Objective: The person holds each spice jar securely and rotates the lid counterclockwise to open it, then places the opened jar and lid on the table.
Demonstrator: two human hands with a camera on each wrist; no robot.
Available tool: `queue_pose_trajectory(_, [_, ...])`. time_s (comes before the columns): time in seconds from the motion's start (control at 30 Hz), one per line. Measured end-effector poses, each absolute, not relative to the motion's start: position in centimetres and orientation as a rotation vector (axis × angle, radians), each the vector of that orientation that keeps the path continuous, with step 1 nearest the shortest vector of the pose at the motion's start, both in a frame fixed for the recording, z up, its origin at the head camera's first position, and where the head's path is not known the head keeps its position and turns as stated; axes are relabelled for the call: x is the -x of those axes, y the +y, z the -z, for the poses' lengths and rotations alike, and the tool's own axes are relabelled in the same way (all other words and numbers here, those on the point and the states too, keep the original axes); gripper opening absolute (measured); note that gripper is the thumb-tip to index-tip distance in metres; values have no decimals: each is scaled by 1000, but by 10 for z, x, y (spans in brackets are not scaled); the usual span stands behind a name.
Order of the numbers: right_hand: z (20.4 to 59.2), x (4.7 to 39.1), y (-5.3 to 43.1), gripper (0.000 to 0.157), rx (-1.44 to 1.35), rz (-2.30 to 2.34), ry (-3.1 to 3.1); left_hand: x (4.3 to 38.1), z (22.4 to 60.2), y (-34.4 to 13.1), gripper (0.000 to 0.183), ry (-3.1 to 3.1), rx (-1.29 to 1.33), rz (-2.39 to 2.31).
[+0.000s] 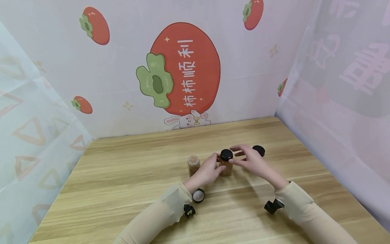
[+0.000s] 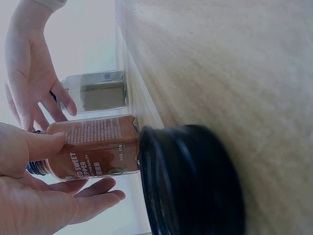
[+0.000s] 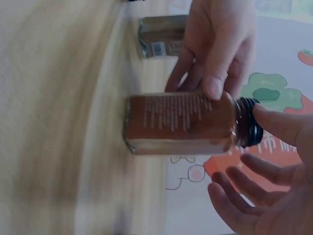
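Observation:
A glass spice jar (image 2: 98, 147) of red-brown powder, labelled sweet pepper, stands upright on the table with a black screw cap (image 1: 226, 155) on top. My left hand (image 1: 208, 170) grips it from the left, thumb on one face and fingers on the far side. My right hand (image 1: 251, 161) is at the cap from the right. Its thumb touches the cap's edge in the right wrist view, while the other fingers are spread and stand apart from it. Left of them is an uncapped jar (image 1: 193, 162) with a perforated shaker top, partly hidden by my left hand.
Behind my right hand stands another jar with a black cap (image 1: 258, 150), its contents greyish brown in the left wrist view. A loose black cap (image 1: 198, 196) lies on the wooden table (image 1: 122, 176) beside my left wrist. Printed cloth walls (image 1: 122, 67) border the table.

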State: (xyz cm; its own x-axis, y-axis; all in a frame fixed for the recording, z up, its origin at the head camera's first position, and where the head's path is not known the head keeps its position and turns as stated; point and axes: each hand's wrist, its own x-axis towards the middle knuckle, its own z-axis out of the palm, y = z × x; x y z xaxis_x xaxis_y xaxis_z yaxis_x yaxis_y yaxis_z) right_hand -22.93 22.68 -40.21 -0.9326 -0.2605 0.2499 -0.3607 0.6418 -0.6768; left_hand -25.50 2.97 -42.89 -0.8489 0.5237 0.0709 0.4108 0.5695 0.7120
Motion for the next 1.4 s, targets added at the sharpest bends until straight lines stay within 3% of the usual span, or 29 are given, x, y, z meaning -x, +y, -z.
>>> queue_pose_trajectory(0.4, [405, 224, 215, 44, -431, -1125, -2676, 253, 424, 30, 32, 2656, -821, -1149])
queue_pose_trajectory(1.4, [396, 233, 227, 40, -697, -1023, -2737, 254, 429, 29, 31, 2653, -821, -1141])
